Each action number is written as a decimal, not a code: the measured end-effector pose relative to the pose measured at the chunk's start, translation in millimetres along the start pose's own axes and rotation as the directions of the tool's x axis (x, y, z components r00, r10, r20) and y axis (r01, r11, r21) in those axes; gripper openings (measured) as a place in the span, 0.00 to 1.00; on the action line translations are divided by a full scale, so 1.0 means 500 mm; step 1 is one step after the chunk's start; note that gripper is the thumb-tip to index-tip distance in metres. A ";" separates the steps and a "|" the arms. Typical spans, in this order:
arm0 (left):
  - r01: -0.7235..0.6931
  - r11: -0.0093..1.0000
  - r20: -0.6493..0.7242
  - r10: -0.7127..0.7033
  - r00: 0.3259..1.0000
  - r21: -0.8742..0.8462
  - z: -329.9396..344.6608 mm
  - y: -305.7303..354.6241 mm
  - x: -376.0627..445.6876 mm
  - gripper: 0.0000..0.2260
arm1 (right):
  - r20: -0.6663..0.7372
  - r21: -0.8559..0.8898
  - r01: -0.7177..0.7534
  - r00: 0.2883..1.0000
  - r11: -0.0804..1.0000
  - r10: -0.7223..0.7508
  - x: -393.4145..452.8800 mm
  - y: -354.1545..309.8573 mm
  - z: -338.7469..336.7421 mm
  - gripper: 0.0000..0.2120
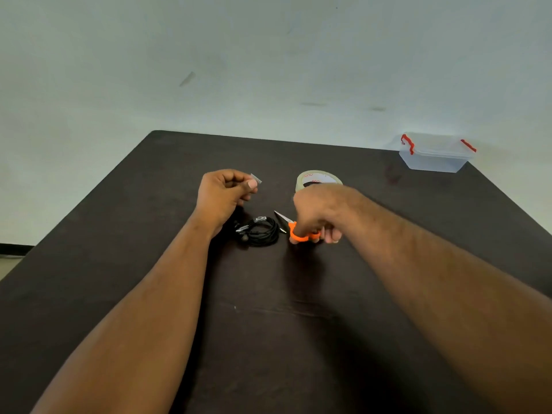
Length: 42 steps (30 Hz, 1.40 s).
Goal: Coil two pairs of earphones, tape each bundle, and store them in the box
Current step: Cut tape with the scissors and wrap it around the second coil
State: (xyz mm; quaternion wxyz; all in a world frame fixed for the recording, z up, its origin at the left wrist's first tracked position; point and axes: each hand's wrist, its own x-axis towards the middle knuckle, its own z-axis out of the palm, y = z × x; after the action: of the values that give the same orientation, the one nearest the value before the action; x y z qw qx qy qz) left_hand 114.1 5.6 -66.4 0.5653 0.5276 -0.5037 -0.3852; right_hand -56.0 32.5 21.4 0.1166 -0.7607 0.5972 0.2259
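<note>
The left hand pinches a short piece of tape above the dark table. The right hand grips orange-handled scissors, blades pointing toward the coiled black earphones lying just left of them. Behind the scissors stands the tape roll; the clear box sits far right of it, lid on.

Your left hand is raised over the dark table, pinching a small piece of clear tape between thumb and fingers. Your right hand grips orange-handled scissors, blades pointing up-left toward the coiled black earphones lying on the table between your hands. The tape roll sits just behind your right hand. The clear box with red latches stands lidded at the far right corner.
</note>
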 end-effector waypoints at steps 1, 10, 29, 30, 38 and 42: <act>-0.003 1.000 0.004 0.003 1.000 0.020 0.000 -0.001 0.000 0.01 | 0.100 -0.012 -0.031 0.994 0.999 0.032 0.007 -0.001 -0.013 0.12; -0.029 0.999 0.025 0.028 0.999 0.027 0.003 0.006 -0.006 0.03 | -0.115 -0.182 0.037 0.992 0.983 -0.058 -0.008 -0.001 0.014 0.12; -0.527 0.737 0.443 0.339 0.830 0.423 0.046 0.053 -0.030 0.12 | -0.718 0.681 0.708 0.696 0.187 -0.018 0.028 0.117 0.162 0.23; -0.561 0.717 0.440 0.383 0.812 0.414 0.051 0.053 -0.032 0.13 | -0.707 0.692 0.694 0.707 0.197 -0.009 0.029 0.115 0.163 0.22; -0.545 0.761 0.460 0.367 0.809 0.352 0.083 0.063 -0.056 0.07 | -0.728 0.676 0.670 0.672 0.307 0.133 0.025 0.143 0.159 0.07; -0.474 0.817 0.336 0.368 0.867 0.329 0.099 0.073 -0.069 0.04 | -0.650 0.676 0.733 0.548 0.072 0.527 0.007 0.249 0.152 0.07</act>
State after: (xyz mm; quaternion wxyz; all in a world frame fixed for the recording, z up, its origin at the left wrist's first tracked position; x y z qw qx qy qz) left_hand 55.4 34.0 -39.5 0.4460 0.4519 -0.7455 -0.2029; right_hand -190.8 31.2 -34.7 0.3212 -0.5104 0.4741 -0.6415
